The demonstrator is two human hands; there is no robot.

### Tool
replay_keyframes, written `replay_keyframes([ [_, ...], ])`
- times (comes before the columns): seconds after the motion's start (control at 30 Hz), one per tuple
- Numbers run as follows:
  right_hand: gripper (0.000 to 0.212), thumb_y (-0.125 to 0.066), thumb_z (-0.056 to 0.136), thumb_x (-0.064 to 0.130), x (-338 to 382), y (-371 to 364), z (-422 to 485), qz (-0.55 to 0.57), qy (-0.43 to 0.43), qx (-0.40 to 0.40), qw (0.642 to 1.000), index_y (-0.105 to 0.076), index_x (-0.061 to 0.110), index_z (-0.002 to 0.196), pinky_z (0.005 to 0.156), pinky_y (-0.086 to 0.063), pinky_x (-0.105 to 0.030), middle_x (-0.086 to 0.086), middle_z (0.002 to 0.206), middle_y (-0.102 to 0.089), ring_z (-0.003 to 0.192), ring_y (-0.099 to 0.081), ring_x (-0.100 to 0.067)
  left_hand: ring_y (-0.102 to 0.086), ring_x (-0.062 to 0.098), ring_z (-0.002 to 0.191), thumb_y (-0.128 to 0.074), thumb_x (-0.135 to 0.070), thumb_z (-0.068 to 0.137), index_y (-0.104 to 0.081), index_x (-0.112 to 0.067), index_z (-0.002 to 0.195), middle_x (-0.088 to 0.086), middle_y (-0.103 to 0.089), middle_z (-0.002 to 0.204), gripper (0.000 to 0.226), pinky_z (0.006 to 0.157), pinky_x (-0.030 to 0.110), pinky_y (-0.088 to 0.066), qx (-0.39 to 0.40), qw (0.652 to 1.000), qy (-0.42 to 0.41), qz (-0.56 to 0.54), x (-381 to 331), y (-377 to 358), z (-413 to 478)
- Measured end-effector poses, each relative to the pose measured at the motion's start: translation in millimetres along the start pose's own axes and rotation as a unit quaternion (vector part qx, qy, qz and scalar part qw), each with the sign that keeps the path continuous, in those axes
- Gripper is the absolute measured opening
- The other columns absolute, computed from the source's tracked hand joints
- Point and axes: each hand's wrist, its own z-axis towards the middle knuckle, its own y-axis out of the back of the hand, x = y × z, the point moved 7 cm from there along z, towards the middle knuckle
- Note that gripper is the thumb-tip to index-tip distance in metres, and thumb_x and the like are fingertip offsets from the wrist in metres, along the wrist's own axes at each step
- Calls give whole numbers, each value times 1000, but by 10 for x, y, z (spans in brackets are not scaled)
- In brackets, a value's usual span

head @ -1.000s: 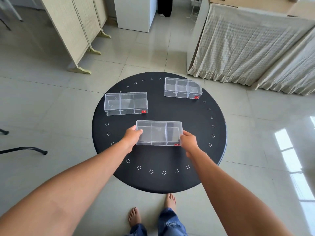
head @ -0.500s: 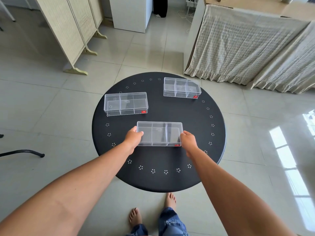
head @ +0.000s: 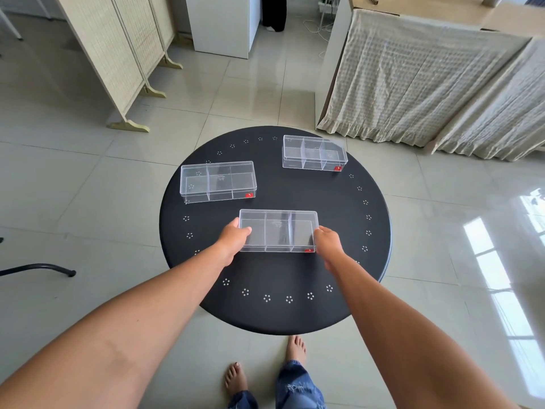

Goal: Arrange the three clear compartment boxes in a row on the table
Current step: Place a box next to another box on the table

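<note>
Three clear compartment boxes lie on a round black table (head: 274, 308). The nearest box (head: 278, 231) sits at the table's middle, each end gripped by one of my hands. My left hand (head: 234, 240) holds its left end with the thumb on the lid. My right hand (head: 327, 242) clasps its right end. A second clear box (head: 217, 181) rests at the left, a little farther away. The third clear box (head: 313, 153) lies at the far right, near the table's back edge. Each box has a small red sticker at its front right corner.
A folding screen (head: 124, 54) stands on the floor at the back left. A cloth-draped counter (head: 413, 84) is close behind the table on the right. A black chair leg (head: 38, 268) reaches in from the left. My bare feet (head: 295, 348) are under the table's near edge.
Both hands keep their hold on the nearest box, which stays in about the same spot on the table. The other two boxes have not moved.
</note>
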Motion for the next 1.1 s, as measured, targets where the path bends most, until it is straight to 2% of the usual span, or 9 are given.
replay_keyframes([
  [0.2, 31, -32, 89, 6, -16, -23, 38, -1, 3, 0, 1000, -61, 12, 79, 54, -33, -25, -1, 73, -57, 63, -44, -19, -61, 22, 114, -45, -14, 97, -52, -23, 134, -1, -63, 125, 39, 96, 34, -47, 1, 1000, -3, 9, -4, -1, 38],
  [0.37, 33, -32, 90, 5, 15, 7, 9, -5, 3, -12, 1000, -47, 17, 62, 51, -27, -26, 1, 64, -48, 56, -36, -16, -60, 22, 114, -45, -14, 97, -50, -23, 136, 0, -62, 129, 40, 97, 34, -46, 3, 1000, 3, 13, -6, -6, 28],
  [0.47, 31, -33, 90, 7, 24, 9, 6, -7, -2, -11, 1000, -44, 16, 62, 51, -25, -27, 0, 64, -45, 56, -33, -17, -51, 23, 131, -50, -21, 95, -33, -19, 151, 0, -47, 150, 58, 111, 39, -40, 2, 1000, 19, 7, 17, 15, 40],
  [0.57, 24, -38, 91, 17, 50, 24, 16, -6, -7, -15, 1000, -55, 11, 75, 55, -30, -28, -6, 78, -53, 65, -41, -20, -38, 27, 143, -52, -22, 96, -17, -17, 157, 4, -29, 161, 70, 117, 44, -33, -21, 999, 27, 6, -15, 85, 5],
  [0.63, 27, -40, 94, 21, 120, 73, -3, -8, -13, -25, 1000, -55, 10, 74, 55, -31, -28, -5, 76, -53, 66, -43, -20, -40, 27, 142, -53, -22, 95, -23, -15, 155, 6, -31, 161, 68, 116, 45, -34, -45, 999, 22, 6, -54, 176, -14],
  [0.73, 35, -39, 96, 22, 324, 173, -35, -22, -11, -58, 998, -37, 13, 62, 52, -24, -28, -2, 63, -37, 56, -30, -18, -45, 28, 138, -54, -19, 94, -37, -13, 150, 7, -42, 155, 59, 115, 44, -36, -79, 997, 7, -6, -134, 356, -7],
  [0.87, 35, -41, 93, 17, 651, 209, -23, -34, 23, -89, 995, -23, 17, 62, 53, -16, -29, -1, 61, -22, 58, -18, -18, -55, 31, 127, -49, -14, 92, -56, -17, 138, 8, -59, 140, 47, 110, 43, -43, -127, 992, -13, -13, -283, 651, -22],
  [1.0, 38, -41, 89, 12, 944, 36, 32, -41, 68, -69, 994, -19, 23, 60, 54, -10, -30, 2, 61, -17, 58, -12, -15, -62, 29, 119, -46, -13, 88, -68, -24, 121, 6, -68, 128, 41, 106, 42, -47, -172, 984, -43, 2, -433, 932, 5],
  [1.1, 33, -40, 84, 9, 1099, -211, 191, -38, 82, -46, 995, -26, 24, 59, 55, -11, -31, 2, 62, -21, 59, -15, -15, -60, 23, 121, -43, -8, 90, -68, -20, 122, 2, -66, 131, 42, 103, 29, -45, -216, 974, -61, 14, -598, 1143, 54],
])
